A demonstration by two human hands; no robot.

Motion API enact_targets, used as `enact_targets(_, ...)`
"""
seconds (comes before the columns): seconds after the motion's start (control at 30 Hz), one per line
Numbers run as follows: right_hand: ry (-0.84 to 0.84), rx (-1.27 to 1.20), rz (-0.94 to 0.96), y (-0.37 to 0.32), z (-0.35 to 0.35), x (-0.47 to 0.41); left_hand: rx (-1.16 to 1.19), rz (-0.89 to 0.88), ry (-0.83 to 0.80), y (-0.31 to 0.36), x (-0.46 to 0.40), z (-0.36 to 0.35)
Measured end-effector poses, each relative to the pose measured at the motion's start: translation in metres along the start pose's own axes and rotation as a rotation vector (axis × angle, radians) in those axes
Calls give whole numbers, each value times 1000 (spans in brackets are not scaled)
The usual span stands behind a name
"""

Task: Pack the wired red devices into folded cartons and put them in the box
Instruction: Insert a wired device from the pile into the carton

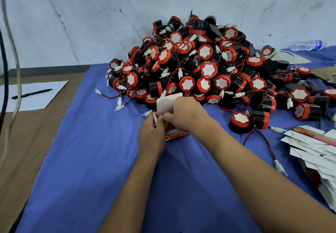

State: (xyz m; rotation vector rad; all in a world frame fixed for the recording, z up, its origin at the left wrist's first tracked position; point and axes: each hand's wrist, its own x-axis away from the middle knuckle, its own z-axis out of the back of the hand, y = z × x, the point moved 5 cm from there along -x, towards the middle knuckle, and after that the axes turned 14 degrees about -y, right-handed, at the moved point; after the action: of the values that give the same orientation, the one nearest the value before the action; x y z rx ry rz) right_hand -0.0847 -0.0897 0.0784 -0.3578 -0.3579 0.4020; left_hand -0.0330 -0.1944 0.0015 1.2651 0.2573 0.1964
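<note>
- Carton (pixel 177 133) as landmark: red printed, standing on the blue cloth (pixel 94 160) of the tabletop, just short of the pile's near edge; mostly hidden by both hands.
- Left hand (pixel 151 136) against the carton's left side, fingers (pixel 154 122) closed, seemingly pinching a small white side flap (pixel 155 117); exact grip hard to read.
- Right hand (pixel 185 113) over the carton's top and far-right side, fingers curled shut against the large white flap (pixel 168 103).
- Large flap upright, rising from the carton's far edge, open mouth facing up and slightly away from the wearer.
- Carton's long axis probably left-right, judged from the visible printed face; not certain.
- Both hands touching the carton; right one nearer the top flap, so likely the one to fold it down toward the wearer.
- Whether a device already sits inside: cannot tell.
- Right of the carton: stack of flat cartons (pixel 312 151); nearest loose device (pixel 240 122) between stack and carton.
- Beyond the carton: pile of wired red devices (pixel 200 65), wires tangled.
- Far left of the carton: pen (pixel 31 93) on paper (pixel 36 103).
- Destination box not in view.
</note>
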Motion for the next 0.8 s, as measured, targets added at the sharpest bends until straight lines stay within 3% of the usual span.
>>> enact_targets(0.23, 186, 245, -17, -13, -6, 11, -14, -46, 39, -7, -4, -2)
enact_targets(0.53, 62, 305, -19, -12, -10, 18, -101, -143, 30, 0, 0, -13)
enact_targets(0.8, 240, 359, 61, -10, -2, 22, -127, -108, 77, -1, 0, -12)
